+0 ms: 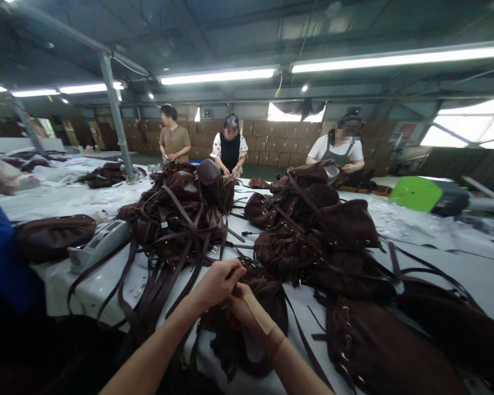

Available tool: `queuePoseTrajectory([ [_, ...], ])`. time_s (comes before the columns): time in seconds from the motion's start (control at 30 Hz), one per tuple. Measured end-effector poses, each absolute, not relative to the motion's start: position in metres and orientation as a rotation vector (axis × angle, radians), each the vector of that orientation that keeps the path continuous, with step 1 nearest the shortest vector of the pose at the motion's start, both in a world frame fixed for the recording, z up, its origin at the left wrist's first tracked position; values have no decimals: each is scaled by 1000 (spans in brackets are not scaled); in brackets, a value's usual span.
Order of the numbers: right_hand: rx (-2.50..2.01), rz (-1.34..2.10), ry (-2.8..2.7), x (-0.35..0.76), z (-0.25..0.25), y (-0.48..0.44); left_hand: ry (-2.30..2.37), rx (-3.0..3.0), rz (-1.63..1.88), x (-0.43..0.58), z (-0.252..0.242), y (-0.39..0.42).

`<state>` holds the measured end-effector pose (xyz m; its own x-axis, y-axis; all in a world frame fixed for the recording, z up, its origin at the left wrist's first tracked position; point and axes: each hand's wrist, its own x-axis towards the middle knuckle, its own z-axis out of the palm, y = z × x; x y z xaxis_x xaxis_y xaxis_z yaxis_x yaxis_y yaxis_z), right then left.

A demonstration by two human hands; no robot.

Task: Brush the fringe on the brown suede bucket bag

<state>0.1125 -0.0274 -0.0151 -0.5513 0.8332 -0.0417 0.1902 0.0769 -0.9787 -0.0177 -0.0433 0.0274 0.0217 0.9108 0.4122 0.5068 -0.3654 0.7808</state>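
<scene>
Just in front of me, my left hand [220, 281] is closed, its thumb and fingers pinched together over a dark brown drawstring bag [274, 307]. My right hand [247, 308] is closed too, right against the left one. A bit of something dark shows at the left fingertips, too small to name, and whatever the right fingers grip is hidden. Beyond my hands lies a heap of brown bags [181, 219] with long straps trailing toward me. Another pile of brown bags [296, 247], with gold-coloured eyelets, lies to the right.
A white-covered table [448, 258] carries everything. Left are a grey plastic device [101, 244] and a brown bag [57, 236]; someone's blue sleeve [4, 247] is beside them. Three people stand across the table. A green and black machine [417, 193] sits at right, and a metal post [117, 118] rises left.
</scene>
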Motion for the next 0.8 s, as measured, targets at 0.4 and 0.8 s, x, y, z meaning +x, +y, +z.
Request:
queuePoseTrajectory([
  [0.4, -608, 2105, -1198, 166, -21, -52, 1149, 1448, 1246, 17, -41, -62],
  [0.8, -660, 1790, -1953, 185, -59, -128, 1754, 1232, 1346, 23, -105, -11],
])
